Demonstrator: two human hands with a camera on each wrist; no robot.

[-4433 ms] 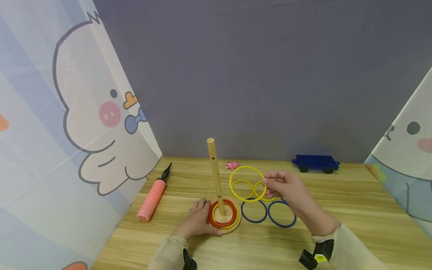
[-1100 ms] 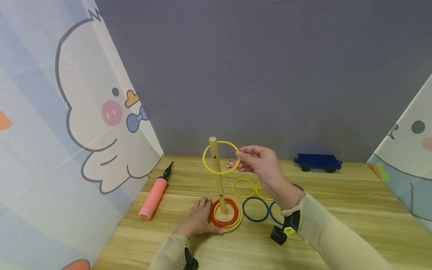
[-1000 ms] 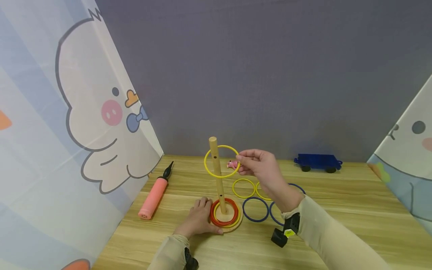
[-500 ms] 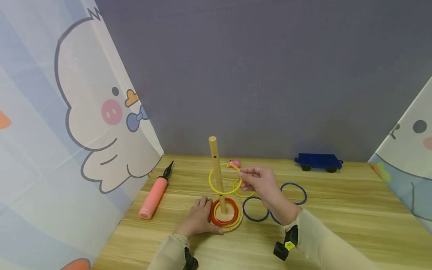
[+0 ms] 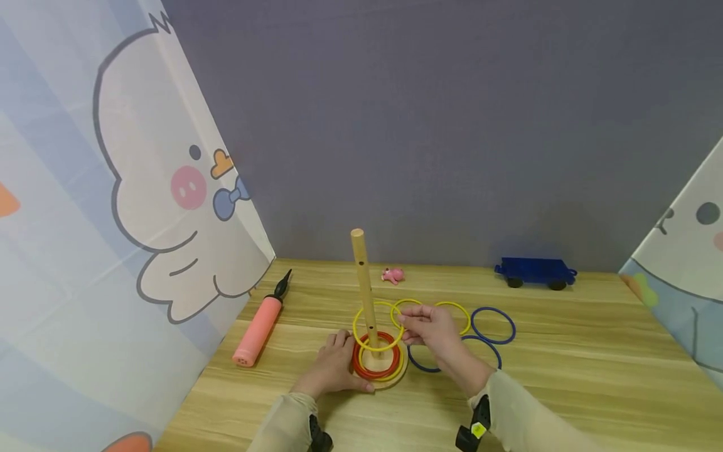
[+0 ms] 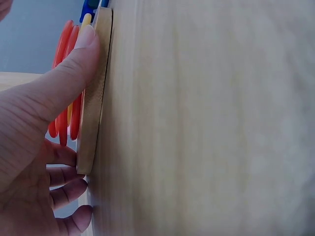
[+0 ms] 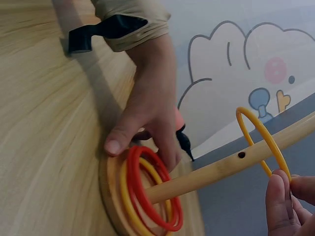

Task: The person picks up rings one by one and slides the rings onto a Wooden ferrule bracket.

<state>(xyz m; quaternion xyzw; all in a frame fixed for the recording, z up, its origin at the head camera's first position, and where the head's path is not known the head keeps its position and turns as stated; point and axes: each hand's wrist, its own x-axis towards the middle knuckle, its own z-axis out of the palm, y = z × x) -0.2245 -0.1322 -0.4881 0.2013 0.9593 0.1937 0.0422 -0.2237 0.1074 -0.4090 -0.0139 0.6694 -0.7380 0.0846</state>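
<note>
My right hand (image 5: 437,333) pinches a thin yellow ring (image 7: 280,157) at its right edge. The ring encircles the lower part of an upright wooden peg (image 5: 364,282), above the rings stacked below. Low on the peg's round wooden base (image 6: 93,98) lie red rings (image 7: 140,191) with a yellow ring (image 7: 125,194) among them. My left hand (image 5: 330,364) grips this base from the left, thumb at its front edge and fingers round the far side. In the left wrist view, the thumb lies across the rings' edges and the base rim.
Right of the stand, two yellow rings (image 5: 468,317) and several blue rings (image 5: 514,326) lie flat on the wooden table. A pink hand pump (image 5: 258,333) with a black nozzle lies at left. Toward the back are a small pink figure (image 5: 393,275) and a blue wheeled wagon (image 5: 535,271).
My right hand has brought the yellow ring left from over the table to the peg top, then lowered it down around the peg. The left hand has stayed at the base.
</note>
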